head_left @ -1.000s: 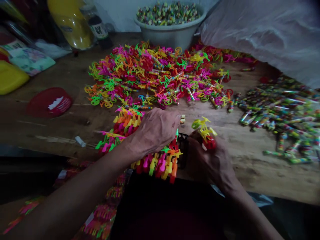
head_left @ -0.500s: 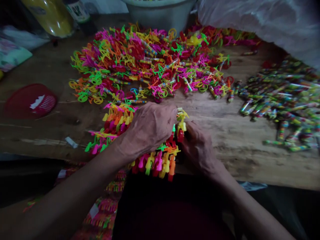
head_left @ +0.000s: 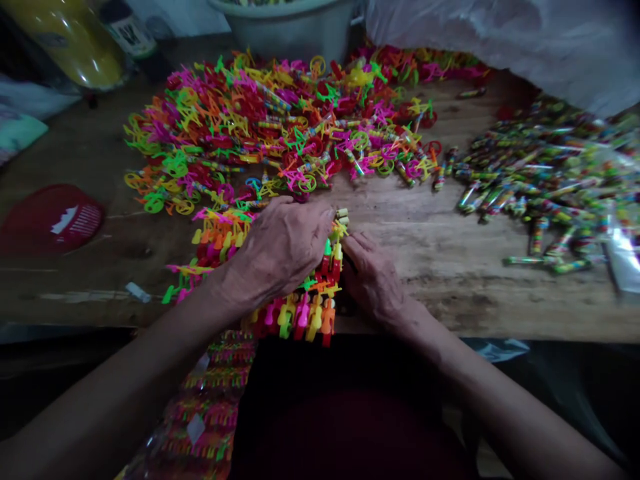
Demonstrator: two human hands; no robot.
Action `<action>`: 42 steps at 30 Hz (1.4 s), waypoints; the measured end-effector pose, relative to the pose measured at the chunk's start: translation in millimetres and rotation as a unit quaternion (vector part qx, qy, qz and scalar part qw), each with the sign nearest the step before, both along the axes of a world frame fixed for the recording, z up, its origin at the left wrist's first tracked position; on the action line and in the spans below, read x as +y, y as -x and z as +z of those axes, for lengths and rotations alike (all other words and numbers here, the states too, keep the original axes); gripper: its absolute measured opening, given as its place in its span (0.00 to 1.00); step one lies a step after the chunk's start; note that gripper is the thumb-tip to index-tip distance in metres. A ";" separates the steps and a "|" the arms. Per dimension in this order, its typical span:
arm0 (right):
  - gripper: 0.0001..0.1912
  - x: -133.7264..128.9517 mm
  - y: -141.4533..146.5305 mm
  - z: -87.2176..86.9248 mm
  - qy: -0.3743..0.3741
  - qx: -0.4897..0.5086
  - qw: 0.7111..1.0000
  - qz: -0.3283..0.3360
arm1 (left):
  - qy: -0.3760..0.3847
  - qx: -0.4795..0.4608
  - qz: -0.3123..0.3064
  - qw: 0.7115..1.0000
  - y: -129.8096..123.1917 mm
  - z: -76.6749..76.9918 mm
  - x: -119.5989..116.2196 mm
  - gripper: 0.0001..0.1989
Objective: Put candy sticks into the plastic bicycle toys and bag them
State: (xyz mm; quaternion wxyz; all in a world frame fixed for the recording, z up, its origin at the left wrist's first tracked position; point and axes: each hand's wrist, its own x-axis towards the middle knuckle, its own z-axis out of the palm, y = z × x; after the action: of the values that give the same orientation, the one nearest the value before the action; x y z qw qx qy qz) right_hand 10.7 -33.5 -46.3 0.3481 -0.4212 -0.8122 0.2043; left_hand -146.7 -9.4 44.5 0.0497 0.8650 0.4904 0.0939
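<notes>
My left hand (head_left: 283, 240) is closed over the end of a row of small colourful plastic toys, its fingertips curled on a toy with a pale yellow tube end (head_left: 342, 215). My right hand (head_left: 373, 277) presses against the same end from the right, fingers curled in; what they grip is hidden. Between the hands stand yellow, green and red toys (head_left: 336, 257). Below, a lower row of figure-like toys (head_left: 303, 313) hangs at the table's near edge. More rows (head_left: 220, 230) show left of my left hand, partly covered by it.
A large heap of loose bright toys (head_left: 280, 133) lies behind my hands. Candy-like tubes (head_left: 540, 173) are piled at right. A red basket (head_left: 50, 220) sits at left, a grey tub (head_left: 295, 30) at the back. Packed toy rows (head_left: 210, 407) hang below the wooden table (head_left: 425, 267).
The view has swung a little to the right, so everything sits further left. The yellow toy between my hands has drawn in against the row's end.
</notes>
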 end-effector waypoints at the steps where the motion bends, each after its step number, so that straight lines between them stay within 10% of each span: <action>1: 0.08 0.5 0.0 -0.9 -0.001 0.000 1.000 -0.002 | -0.018 0.001 0.001 1.000 -1.2 1.1 -1.4 0.17; 14: 0.08 5.6 -22.5 16.9 0.035 -0.008 0.999 0.003 | 0.046 0.024 -0.007 0.999 -16.9 -0.1 -5.3 0.14; 19: 0.10 75.1 -52.6 32.0 -0.035 -0.151 0.978 -0.141 | 0.055 -0.018 0.013 0.998 -17.4 -0.6 -7.4 0.13; 26: 0.07 147.6 -5.9 31.5 -0.075 -0.208 0.954 -0.201 | 0.051 -0.066 0.032 0.996 -15.5 -3.5 -7.1 0.13; 34: 0.08 91.4 -66.2 37.2 -0.050 -0.156 0.948 -0.273 | 0.048 -0.047 0.009 0.998 -14.1 -2.7 -6.2 0.15; 42: 0.08 -3.8 -73.6 24.2 0.016 -0.023 0.987 -0.157 | 0.024 -0.034 -0.019 0.999 -12.2 -5.2 -6.1 0.18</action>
State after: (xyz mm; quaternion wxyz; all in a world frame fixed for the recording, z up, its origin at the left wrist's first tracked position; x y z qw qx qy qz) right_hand 84.3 -37.3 -22.1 0.3503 -0.5533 -0.7405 0.1510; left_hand -134.4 -15.5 39.3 0.0892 0.8689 0.4742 0.1105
